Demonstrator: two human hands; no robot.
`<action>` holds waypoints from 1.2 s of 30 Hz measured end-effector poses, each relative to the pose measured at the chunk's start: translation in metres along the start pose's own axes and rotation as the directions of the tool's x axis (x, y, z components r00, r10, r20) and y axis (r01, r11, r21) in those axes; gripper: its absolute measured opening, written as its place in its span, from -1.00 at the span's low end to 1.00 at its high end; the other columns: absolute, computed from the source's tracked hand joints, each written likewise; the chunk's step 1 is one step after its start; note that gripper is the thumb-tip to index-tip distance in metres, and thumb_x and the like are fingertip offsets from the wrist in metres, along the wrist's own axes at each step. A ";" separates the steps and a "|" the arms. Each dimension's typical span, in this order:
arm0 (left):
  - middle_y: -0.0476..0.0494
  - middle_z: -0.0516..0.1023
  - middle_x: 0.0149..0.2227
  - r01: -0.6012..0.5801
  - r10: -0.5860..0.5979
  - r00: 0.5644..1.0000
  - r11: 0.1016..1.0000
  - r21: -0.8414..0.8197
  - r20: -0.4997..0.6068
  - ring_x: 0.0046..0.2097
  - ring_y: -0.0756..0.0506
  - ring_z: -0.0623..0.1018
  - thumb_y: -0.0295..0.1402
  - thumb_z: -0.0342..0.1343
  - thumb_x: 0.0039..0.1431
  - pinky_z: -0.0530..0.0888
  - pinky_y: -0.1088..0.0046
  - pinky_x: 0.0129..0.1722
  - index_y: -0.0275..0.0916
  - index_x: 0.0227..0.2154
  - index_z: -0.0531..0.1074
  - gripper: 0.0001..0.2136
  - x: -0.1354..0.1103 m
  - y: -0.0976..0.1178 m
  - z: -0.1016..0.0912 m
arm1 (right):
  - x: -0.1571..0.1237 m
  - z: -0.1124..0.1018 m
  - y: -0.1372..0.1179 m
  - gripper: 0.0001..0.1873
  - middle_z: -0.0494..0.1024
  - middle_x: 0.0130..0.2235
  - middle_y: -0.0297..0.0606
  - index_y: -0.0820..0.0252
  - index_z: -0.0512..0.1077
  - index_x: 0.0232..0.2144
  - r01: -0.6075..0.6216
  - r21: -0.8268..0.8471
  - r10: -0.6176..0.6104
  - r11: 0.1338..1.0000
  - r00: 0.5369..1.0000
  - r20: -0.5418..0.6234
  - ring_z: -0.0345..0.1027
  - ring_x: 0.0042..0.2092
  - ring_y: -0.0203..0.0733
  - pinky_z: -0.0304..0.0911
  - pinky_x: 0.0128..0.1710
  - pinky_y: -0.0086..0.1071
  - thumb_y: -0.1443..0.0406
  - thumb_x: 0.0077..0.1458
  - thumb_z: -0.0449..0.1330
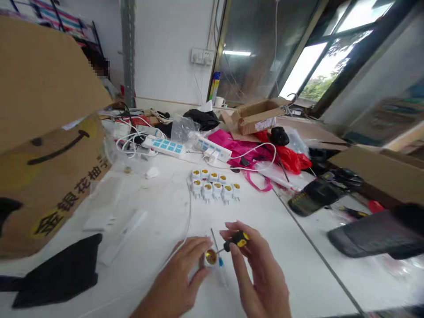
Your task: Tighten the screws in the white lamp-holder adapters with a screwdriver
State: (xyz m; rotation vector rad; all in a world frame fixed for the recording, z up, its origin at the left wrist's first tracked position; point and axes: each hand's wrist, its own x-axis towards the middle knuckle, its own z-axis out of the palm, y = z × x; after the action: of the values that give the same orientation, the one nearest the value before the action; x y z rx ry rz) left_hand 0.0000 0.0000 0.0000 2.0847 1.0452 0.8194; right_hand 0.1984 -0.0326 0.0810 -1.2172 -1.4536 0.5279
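My left hand (183,276) is closed around a small white lamp socket (210,264) with a brass-coloured inside, low in the middle of the head view. A short black-and-yellow screwdriver (239,240) is gripped by the fingers of my right hand (260,271), its thin shaft pointing left at the socket. Whether the tip touches the socket I cannot tell. Just behind, a thin rod with a clear and blue handle (221,262) lies on the table. Farther back stand several similar white sockets with plug pins (217,190), grouped in rows.
A large cardboard box (49,176) rises at the left, near a black pouch (62,269). White power strips (165,145) and tangled cords lie at the back, by pink fabric (228,143) and an open carton (256,119). Dark bottles (367,232) are at the right.
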 end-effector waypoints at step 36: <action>-0.19 0.57 0.37 -0.081 0.081 0.994 0.997 0.000 -0.071 0.39 -0.23 0.55 -0.42 0.17 0.49 0.54 0.03 0.42 0.05 0.45 0.33 -0.46 0.001 0.004 -0.002 | 0.010 0.002 -0.002 -0.52 0.58 0.18 -0.05 0.00 0.35 0.37 0.173 -0.034 -0.163 0.984 0.967 0.196 0.63 0.14 -0.10 0.61 0.12 -0.29 0.39 0.50 0.09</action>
State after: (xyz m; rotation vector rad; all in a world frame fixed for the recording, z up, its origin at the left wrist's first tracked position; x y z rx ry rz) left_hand 0.0009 -0.0009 0.0045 2.1207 1.0012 0.9410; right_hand 0.1977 -0.0236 0.0867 -1.0931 -1.7269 0.5059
